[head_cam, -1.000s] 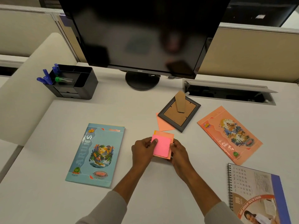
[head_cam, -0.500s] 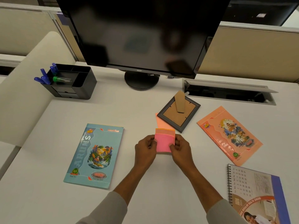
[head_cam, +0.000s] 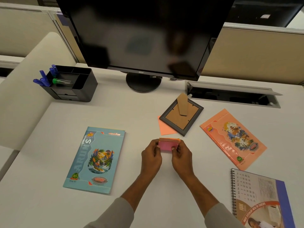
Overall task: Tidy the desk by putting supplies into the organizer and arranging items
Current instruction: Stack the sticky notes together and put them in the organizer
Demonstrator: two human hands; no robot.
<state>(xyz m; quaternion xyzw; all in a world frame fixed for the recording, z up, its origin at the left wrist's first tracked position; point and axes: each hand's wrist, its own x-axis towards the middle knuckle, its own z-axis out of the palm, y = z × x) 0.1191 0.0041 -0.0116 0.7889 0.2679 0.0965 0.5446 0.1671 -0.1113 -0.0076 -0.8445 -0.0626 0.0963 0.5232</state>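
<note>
Pink sticky notes [head_cam: 165,145], backed by orange sheets, form one small stack at centre desk, near the front edge. Left hand [head_cam: 151,157] pinches the stack's left edge, fingers curled. Right hand [head_cam: 181,159] pinches the right edge, thumb on the pink face. Stack is tilted up toward the camera; cannot tell whether its lower edge touches the desk [head_cam: 131,116].

Just beyond the hands lies a loose orange note [head_cam: 165,128], flat, its right part tucked under a picture frame [head_cam: 181,116]. The frame lies face down, cardboard stand up.

Left of the hands lies a blue notebook [head_cam: 96,159], flat, cover up. To the right lies a salmon notebook [head_cam: 233,139], angled. Near right corner: spiral calendar [head_cam: 259,199], partly out of view.

Far left stands a black organizer [head_cam: 82,86], well apart from the stack. Blue pens [head_cam: 44,78] stand in its left compartment; a green-capped tube [head_cam: 61,81] lies across the middle one. At the back stand a dark monitor [head_cam: 144,33] on a round foot and an open cable slot [head_cam: 230,94].
</note>
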